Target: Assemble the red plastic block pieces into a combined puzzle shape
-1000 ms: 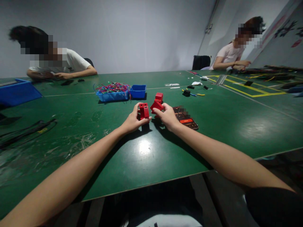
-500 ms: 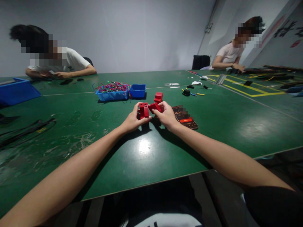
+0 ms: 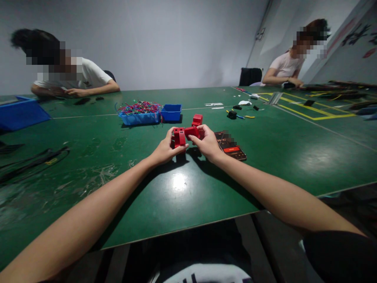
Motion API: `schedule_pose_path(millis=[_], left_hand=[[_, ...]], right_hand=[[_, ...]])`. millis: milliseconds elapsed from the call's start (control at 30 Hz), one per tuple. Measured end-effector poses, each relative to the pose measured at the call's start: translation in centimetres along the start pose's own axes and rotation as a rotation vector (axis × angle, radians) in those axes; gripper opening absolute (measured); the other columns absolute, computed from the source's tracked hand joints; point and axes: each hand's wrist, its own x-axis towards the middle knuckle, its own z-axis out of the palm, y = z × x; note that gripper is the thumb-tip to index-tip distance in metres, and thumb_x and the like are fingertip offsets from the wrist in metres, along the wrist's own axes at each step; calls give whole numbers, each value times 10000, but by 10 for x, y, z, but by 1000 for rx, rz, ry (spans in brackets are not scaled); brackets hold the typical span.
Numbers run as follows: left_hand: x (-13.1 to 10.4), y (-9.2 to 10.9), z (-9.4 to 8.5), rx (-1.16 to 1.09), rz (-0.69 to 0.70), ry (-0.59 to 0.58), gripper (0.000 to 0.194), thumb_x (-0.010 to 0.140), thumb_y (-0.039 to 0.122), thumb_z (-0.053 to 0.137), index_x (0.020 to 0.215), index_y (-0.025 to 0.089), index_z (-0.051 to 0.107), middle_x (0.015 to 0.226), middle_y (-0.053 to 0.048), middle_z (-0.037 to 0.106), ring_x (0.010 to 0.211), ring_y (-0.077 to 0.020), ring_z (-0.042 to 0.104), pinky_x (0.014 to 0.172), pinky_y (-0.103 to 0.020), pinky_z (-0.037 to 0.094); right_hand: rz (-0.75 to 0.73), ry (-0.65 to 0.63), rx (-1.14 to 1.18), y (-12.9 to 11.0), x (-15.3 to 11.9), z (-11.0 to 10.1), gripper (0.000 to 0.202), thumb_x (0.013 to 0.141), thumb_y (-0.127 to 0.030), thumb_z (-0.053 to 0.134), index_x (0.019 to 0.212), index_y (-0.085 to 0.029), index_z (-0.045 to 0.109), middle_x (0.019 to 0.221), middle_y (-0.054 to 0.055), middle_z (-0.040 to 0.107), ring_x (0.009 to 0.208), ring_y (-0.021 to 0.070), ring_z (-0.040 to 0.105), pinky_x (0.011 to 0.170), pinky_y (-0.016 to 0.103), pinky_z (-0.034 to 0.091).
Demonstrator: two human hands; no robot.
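My left hand [image 3: 166,147] is closed round a red block with holes in its top [image 3: 179,137], thumb along its lower edge. In my right hand [image 3: 207,143] a smaller red piece [image 3: 192,132] is pinched between thumb and fingers. The two red pieces meet or nearly meet at the left one's upper right side; I cannot tell if they touch. Just behind my right hand stands another red block [image 3: 197,119] on the green table [image 3: 153,208]. A phone with a lit timer screen [image 3: 231,149] lies to the right of that hand.
Beyond my hands are a blue bin of coloured wires [image 3: 140,117] and a small blue bin [image 3: 171,113]. Pliers [image 3: 244,116] lie behind the phone. A large blue bin [image 3: 23,114] and black cables [image 3: 35,165] are leftward. Two people [image 3: 88,76] sit across the table.
The red piece in my right hand has turned, from slanted to more level, and sits slightly higher. My left hand and its block have hardly moved.
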Motion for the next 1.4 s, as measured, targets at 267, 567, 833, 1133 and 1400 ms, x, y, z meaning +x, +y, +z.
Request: schedule_pose_path(millis=[267, 567, 833, 1133, 1400], left_hand=[[0, 3, -1, 17, -10, -1, 811, 754, 496, 672, 1379, 178, 266, 1058, -82, 627, 833, -200, 649, 818, -353, 524], [-1, 3, 0, 47, -14, -8, 818, 757, 509, 662, 1384, 174, 258, 1020, -68, 635, 817, -202, 645, 815, -356, 522], [-1, 5, 0, 64, -8, -11, 797, 766, 517, 648, 1374, 168, 269, 1078, -83, 624, 864, -208, 644, 853, -367, 518], [-1, 4, 0, 66, -4, -15, 793, 767, 525, 640, 1371, 168, 271, 1090, -87, 624, 880, -210, 643, 865, -369, 514], [-1, 2, 0, 103, -8, -6, 800, 767, 527, 633, 1384, 164, 276, 1060, -77, 630, 866, -209, 635, 862, -367, 502]], right_hand=[[36, -9, 82, -6, -2, 1, 337, 736, -447, 677, 878, -200, 497, 775, -2, 618, 585, 115, 539, 509, 238, 430], [27, 9, 14, -7, -3, -1, 345, 781, -518, 627, 892, -201, 548, 696, -26, 578, 536, 99, 486, 486, 223, 394], [-12, 16, 41, -2, -2, 1, 339, 794, -471, 620, 979, -203, 526, 815, 8, 616, 636, 126, 557, 548, 242, 451], [-94, 23, 8, 1, -1, 0, 308, 786, -416, 633, 978, -194, 540, 921, 40, 636, 806, 165, 610, 773, 323, 507], [-109, 13, -6, 1, 0, -1, 310, 783, -397, 638, 981, -179, 541, 940, 53, 643, 821, 172, 614, 797, 335, 494]])
